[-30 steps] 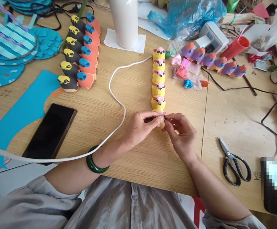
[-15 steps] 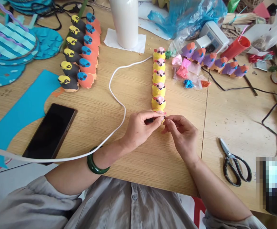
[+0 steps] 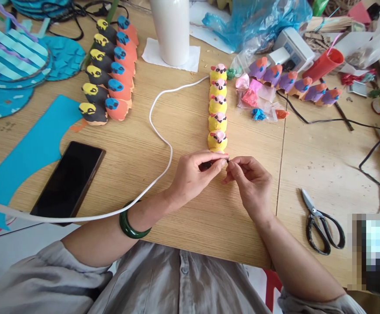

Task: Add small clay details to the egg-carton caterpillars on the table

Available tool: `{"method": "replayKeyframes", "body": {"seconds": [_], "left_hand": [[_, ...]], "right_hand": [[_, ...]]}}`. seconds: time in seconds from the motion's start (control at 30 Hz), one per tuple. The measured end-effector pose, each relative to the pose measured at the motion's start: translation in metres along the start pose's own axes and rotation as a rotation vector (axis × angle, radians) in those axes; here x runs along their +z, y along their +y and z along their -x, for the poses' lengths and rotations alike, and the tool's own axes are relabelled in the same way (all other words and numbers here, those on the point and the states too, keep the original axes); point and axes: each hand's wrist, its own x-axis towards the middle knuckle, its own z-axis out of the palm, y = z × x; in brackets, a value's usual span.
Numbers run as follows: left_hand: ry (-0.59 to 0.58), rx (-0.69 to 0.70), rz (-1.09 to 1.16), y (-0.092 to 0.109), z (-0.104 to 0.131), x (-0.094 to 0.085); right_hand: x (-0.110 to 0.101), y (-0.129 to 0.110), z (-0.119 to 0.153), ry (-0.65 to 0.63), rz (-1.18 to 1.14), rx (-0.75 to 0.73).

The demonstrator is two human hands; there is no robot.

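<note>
My left hand (image 3: 193, 174) is closed in a pinch, with a dark lump of black clay (image 3: 205, 165) showing between its thumb and fingers. Close on its right, my right hand (image 3: 250, 183) pinches too, and a tiny dark bit shows between the two sets of fingertips. Both hands are at the near end of a row of yellow egg-carton cups (image 3: 217, 122). These cups have pink tops, black markings and red bits at the sides. My left fingers cover most of the nearest cup.
Black-and-yellow and orange-and-blue cup rows (image 3: 113, 83) stand left; a purple row (image 3: 294, 83) lies right. Small clay packets (image 3: 253, 96) are beside the yellow row. Scissors (image 3: 320, 222), a phone (image 3: 70, 179), a white cable (image 3: 169, 148) and a white cylinder (image 3: 172, 35) surround the work.
Both hands stay almost in place, still pinching. The fingertips have shifted very slightly, and the dark bit between them shows a little more plainly.
</note>
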Motion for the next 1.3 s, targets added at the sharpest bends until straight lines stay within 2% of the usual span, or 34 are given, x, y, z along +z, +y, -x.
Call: {"method": "replayKeyframes", "body": {"seconds": [0.13, 0.57, 0.73, 0.87, 0.97, 1.03, 1.2, 1.3], "left_hand": [[-0.013, -0.107, 0.072, 0.001, -0.001, -0.001], [-0.004, -0.114, 0.122, 0.001, -0.002, -0.001], [-0.006, -0.142, 0.135, -0.001, -0.002, -0.001], [-0.029, -0.228, 0.201, -0.001, -0.003, -0.001], [-0.064, -0.274, 0.22, 0.002, -0.003, -0.002], [-0.078, -0.302, 0.228, 0.005, -0.003, -0.003], [-0.043, -0.296, 0.24, 0.007, -0.003, -0.003], [-0.041, -0.268, 0.259, 0.004, -0.004, -0.001]], "right_hand": [[0.0, -0.002, 0.0, 0.003, 0.023, 0.019], [0.0, -0.001, 0.0, 0.012, -0.027, 0.013], [-0.002, 0.005, 0.003, -0.038, 0.101, -0.12], [-0.005, 0.009, 0.004, -0.056, 0.262, -0.295], [-0.007, 0.009, 0.002, -0.045, 0.282, -0.352], [-0.008, 0.008, -0.001, -0.013, 0.214, -0.3], [-0.009, 0.006, -0.006, 0.029, 0.027, -0.031], [-0.009, 0.007, -0.007, -0.015, -0.026, 0.01]]}}
